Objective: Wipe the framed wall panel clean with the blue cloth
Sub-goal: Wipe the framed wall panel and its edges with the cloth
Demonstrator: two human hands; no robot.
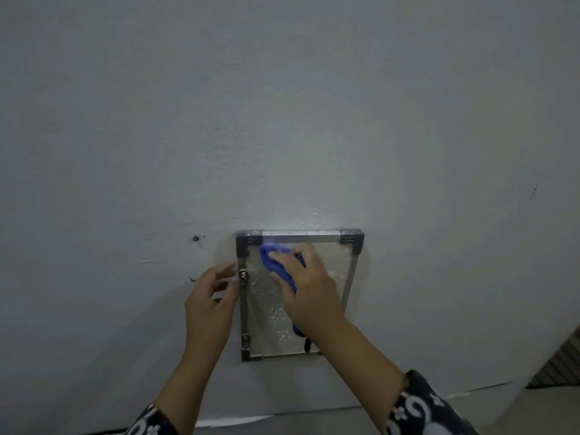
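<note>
Low on a pale grey wall (282,105), a framed panel (353,271) is mounted flat, its long axis running up and down and its face turned out toward the viewer. Its frame is thin metal with dark corner pieces, and the textured, silvery surface inside is flecked with white specks. A blue cloth (276,259) is pressed against the upper left part of the panel by the right hand (309,290), whose fingers are curled over the bunched fabric; a strip of cloth trails down below the wrist. The left hand (210,296) is held at the frame's left edge, fingers loosely bent, fingertips touching the edge beside a small metal fitting (242,275). A second fitting is seen lower on the same edge. Dark patterned sleeves (423,406) cover both forearms. A small hole (196,238) is seen in the wall, left of the panel. Pale floor (314,419) is visible beneath the wall.
</note>
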